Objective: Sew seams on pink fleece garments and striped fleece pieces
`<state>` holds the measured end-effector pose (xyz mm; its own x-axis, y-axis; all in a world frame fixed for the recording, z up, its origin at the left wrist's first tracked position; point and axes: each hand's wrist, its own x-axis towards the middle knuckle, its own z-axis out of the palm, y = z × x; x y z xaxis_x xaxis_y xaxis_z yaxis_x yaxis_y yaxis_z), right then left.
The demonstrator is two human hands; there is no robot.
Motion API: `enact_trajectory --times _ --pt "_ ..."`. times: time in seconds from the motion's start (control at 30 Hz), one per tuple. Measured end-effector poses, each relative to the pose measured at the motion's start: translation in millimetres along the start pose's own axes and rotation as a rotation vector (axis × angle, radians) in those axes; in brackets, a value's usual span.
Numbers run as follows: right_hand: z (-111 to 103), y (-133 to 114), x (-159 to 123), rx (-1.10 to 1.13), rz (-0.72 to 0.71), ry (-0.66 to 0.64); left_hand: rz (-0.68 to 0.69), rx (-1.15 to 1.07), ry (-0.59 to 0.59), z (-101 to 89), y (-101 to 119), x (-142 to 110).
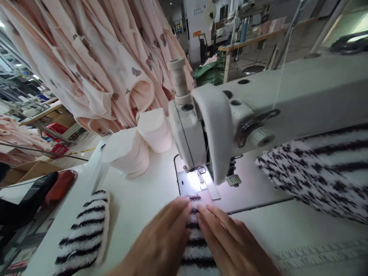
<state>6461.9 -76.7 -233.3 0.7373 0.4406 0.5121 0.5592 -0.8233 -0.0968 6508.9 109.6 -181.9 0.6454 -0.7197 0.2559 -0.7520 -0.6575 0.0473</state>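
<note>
A fuzzy black-and-white striped fabric piece (198, 243) lies between my hands, its narrow end just in front of the sewing machine's needle plate (188, 184). My left hand (161, 235) holds its left edge, fingers close together and slightly blurred. On the opposite edge, my right hand (230, 237) holds the piece with fingers stretched forward. Both thumbs are hidden. The lit presser foot (201, 177) sits just beyond the fabric's tip. Above it rises the sewing machine head (188, 134).
Another striped piece (83, 234) lies at left. Two stacks of white cut pieces (126, 151) stand behind it. Pale pink garments (115, 65) hang at the back. Patterned plush fabric (319, 172) lies under the machine arm (310, 88). A ruler (322, 257) shows at front right.
</note>
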Motion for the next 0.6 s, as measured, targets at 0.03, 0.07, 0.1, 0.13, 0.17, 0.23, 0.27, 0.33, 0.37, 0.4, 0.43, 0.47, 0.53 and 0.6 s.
enact_trajectory --times 0.03,0.07,0.1,0.13,0.17,0.23,0.27,0.33,0.37,0.4,0.43,0.47,0.53,0.6 --pt "3.6 0.5 -0.3 -0.052 -0.02 0.004 0.074 0.022 -0.028 4.6 3.8 -1.8" --pt "7.7 1.5 -0.5 -0.091 -0.03 0.008 0.121 0.037 -0.059 9.1 6.5 -1.8" --pt "11.8 3.0 -0.3 -0.119 -0.034 0.016 0.141 0.044 -0.079 13.0 7.9 -0.3" --pt "15.3 4.9 0.2 -0.137 -0.04 0.022 0.14 0.039 -0.096 15.9 8.4 2.6" --pt "18.0 7.1 1.3 -0.147 -0.042 0.019 0.131 0.028 -0.104 17.8 8.1 6.5" --pt "20.5 11.6 4.7 -0.142 -0.038 0.015 0.105 0.014 -0.093 18.6 6.4 14.8" --pt "20.6 13.6 6.9 -0.136 -0.032 0.009 0.091 0.018 -0.081 18.2 5.3 18.3" --pt "19.9 16.8 11.4 -0.123 -0.022 0.011 0.07 0.034 -0.043 17.1 3.0 22.6" --pt "19.6 18.0 13.4 -0.12 -0.017 0.023 0.069 0.036 -0.019 17.1 1.8 23.2" --pt "19.5 19.0 15.0 -0.117 -0.016 0.043 0.07 0.033 -0.001 17.8 0.6 22.9" --pt "19.9 19.9 16.4 -0.113 -0.011 0.059 0.067 0.027 0.01 19.3 -0.6 22.0" --pt "20.7 20.6 17.4 -0.108 -0.003 0.078 0.062 0.019 0.007 21.4 -1.8 20.8" --pt "23.4 21.2 18.1 -0.086 0.007 0.11 0.034 0.005 -0.018 27.1 -4.1 18.4" --pt "27.0 20.5 17.5 -0.056 0.012 0.12 0.008 -0.002 -0.031 32.9 -5.9 17.2"
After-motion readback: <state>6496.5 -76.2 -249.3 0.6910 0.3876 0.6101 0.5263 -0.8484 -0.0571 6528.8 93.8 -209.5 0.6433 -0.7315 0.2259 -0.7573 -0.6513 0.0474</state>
